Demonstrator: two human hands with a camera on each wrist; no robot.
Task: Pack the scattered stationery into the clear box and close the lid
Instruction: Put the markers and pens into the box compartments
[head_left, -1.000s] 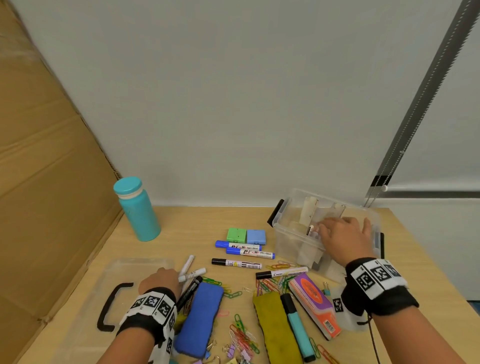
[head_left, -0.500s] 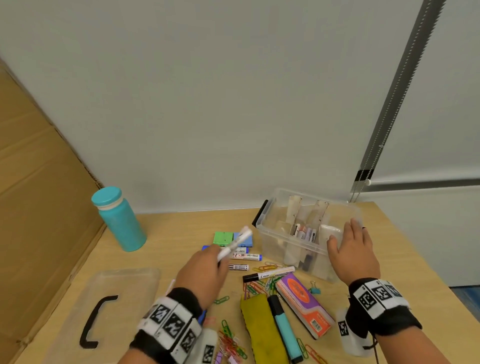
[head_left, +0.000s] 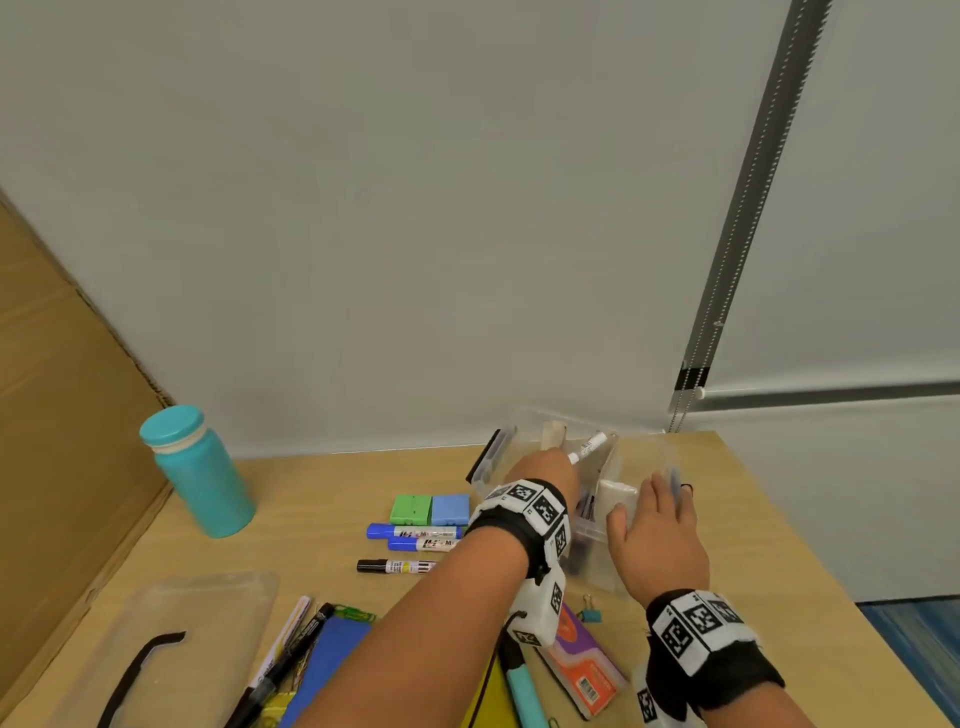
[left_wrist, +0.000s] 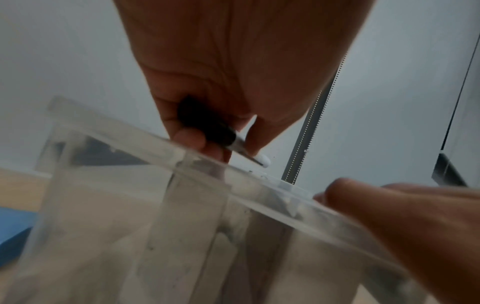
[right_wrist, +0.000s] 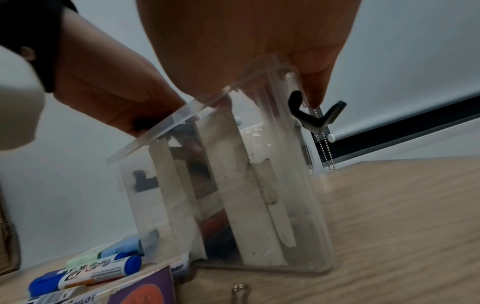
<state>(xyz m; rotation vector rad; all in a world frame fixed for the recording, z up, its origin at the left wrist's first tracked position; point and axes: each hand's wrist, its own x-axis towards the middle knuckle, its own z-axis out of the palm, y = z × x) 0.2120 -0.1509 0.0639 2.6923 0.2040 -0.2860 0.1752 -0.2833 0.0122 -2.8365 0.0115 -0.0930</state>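
Observation:
The clear box (head_left: 597, 569) (right_wrist: 233, 185) stands open at the back right of the table, with dividers and a few items inside. My left hand (head_left: 545, 467) is over its opening and pinches a white marker (head_left: 588, 448). The left wrist view shows the marker's black end (left_wrist: 207, 125) between fingers and thumb just above the box rim (left_wrist: 207, 162). My right hand (head_left: 660, 525) rests flat on the box's near right rim, fingers straight, one fingertip (right_wrist: 314, 90) by the black latch (right_wrist: 317, 115). The clear lid (head_left: 171, 613) lies at front left.
Blue markers (head_left: 415, 531), a black-capped marker (head_left: 397, 566), green and blue erasers (head_left: 431, 509), pens (head_left: 291, 639), a blue case (head_left: 332, 660), a teal highlighter (head_left: 524, 691), an orange-purple pack (head_left: 582, 665) and a binder clip (head_left: 589, 616) lie scattered. A teal bottle (head_left: 202, 473) stands back left beside cardboard (head_left: 62, 389).
My left hand picked a white marker up from the table's left side and carried it right, over the box. My right hand came out of the box onto its near rim.

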